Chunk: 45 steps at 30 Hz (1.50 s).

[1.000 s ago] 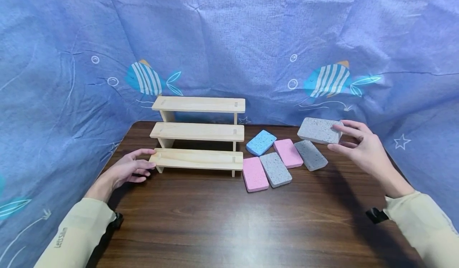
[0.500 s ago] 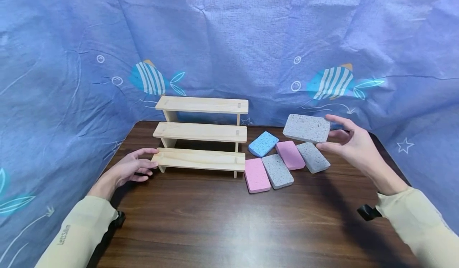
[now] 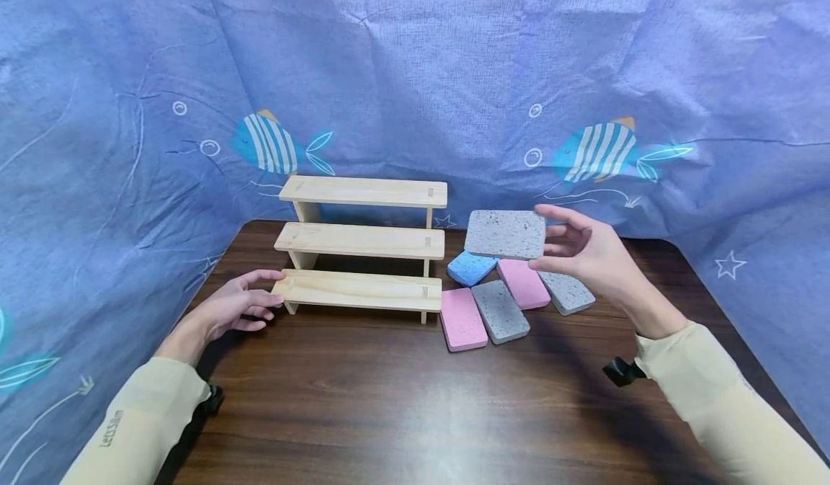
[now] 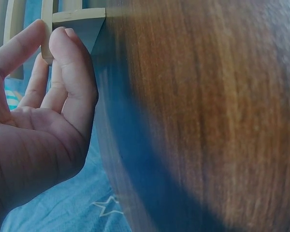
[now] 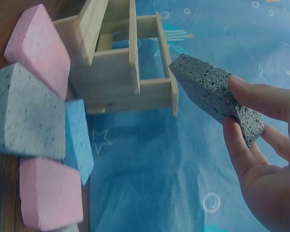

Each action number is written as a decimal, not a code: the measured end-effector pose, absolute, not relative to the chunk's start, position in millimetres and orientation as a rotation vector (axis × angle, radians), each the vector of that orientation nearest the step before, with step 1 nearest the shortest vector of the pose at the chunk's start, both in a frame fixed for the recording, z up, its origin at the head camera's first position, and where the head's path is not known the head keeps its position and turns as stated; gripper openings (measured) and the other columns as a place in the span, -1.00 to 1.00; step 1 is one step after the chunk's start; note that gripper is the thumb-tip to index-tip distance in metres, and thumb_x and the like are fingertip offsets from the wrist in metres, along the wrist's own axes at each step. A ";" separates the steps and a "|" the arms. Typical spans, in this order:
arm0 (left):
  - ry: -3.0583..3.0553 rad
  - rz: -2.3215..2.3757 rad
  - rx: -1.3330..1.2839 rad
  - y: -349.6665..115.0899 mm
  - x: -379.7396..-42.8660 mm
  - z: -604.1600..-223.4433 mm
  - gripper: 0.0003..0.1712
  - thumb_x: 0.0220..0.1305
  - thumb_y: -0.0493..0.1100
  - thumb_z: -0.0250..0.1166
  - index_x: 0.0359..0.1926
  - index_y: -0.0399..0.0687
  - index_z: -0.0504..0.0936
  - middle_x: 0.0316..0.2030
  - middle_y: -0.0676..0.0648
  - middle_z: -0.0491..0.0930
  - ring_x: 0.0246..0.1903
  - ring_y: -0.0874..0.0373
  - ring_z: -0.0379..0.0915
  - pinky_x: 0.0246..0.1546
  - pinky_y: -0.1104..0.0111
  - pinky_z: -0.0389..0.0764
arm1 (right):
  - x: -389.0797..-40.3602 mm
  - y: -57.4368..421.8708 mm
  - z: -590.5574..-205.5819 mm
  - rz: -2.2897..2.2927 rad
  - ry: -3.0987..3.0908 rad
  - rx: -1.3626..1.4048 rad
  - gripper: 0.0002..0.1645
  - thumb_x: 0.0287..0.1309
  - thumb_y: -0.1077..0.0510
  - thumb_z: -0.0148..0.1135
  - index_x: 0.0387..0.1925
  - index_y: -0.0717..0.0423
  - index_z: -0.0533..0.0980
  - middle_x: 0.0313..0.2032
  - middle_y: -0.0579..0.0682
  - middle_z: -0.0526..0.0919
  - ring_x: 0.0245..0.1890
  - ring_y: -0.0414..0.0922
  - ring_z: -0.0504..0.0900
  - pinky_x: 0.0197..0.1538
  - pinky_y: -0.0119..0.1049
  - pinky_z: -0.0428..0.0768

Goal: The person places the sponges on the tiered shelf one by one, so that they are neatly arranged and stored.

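My right hand (image 3: 586, 254) grips a speckled grey sponge (image 3: 506, 234) by its right end, thumb and fingers on opposite edges. The sponge is held above the table, partly in front of a blue sponge (image 3: 471, 267). In the right wrist view its porous side faces up, near the shelf stand. My left hand (image 3: 236, 303) pinches the left end of the lowest board of a three-tier wooden shelf stand (image 3: 363, 289); the left wrist view shows the fingertips at that board's end (image 4: 47, 48). The boards carry nothing.
Beside the stand lie a pink sponge (image 3: 463, 319), a grey sponge (image 3: 500, 312), another pink sponge (image 3: 524, 283) and another grey sponge (image 3: 567, 292). All rest on a dark wooden table (image 3: 389, 398). A blue fish-print cloth (image 3: 415, 74) hangs behind.
My right hand has carried the grey sponge leftward, from above the right-hand grey sponge to over the blue one. The left hand stays at the stand.
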State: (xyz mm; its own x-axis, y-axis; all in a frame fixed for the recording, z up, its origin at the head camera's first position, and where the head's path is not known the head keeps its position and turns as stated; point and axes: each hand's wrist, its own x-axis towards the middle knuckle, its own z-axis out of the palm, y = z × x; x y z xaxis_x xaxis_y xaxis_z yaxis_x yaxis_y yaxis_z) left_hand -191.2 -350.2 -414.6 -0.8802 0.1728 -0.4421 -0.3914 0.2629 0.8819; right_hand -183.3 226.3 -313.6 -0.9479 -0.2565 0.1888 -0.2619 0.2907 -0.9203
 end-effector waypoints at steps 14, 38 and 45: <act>2.082 1.655 -0.203 -349.5 -191.8 -415.1 -0.34 0.32 -0.11 0.42 0.36 0.14 0.34 -0.19 -0.04 0.70 -0.39 0.13 0.62 -0.41 0.27 0.70 | -208.9 187.0 -310.6 2.016 -2.470 0.481 -0.07 0.01 0.30 0.58 0.41 -0.11 0.40 0.39 -0.05 0.37 0.15 -0.09 0.51 -0.06 -0.22 0.70; 2.175 1.556 -0.220 -346.6 -190.7 -417.5 -0.18 0.29 -0.04 0.44 0.48 0.05 0.26 -0.22 0.03 0.72 -0.42 0.17 0.57 -0.47 0.35 0.67 | -281.5 89.2 -294.3 2.363 -2.386 0.568 -0.09 0.08 0.34 0.51 0.44 -0.02 0.37 0.46 0.03 0.30 0.31 0.00 0.43 0.28 -0.12 0.48; 2.200 1.539 -0.211 -346.1 -192.0 -415.2 -0.17 0.30 -0.04 0.44 0.49 0.03 0.25 -0.17 -0.02 0.71 -0.41 0.17 0.57 -0.47 0.34 0.66 | -300.6 64.2 -286.7 2.475 -2.358 0.630 -0.06 0.11 0.39 0.46 0.49 0.05 0.30 0.50 0.05 0.20 0.19 0.09 0.58 0.20 -0.08 0.57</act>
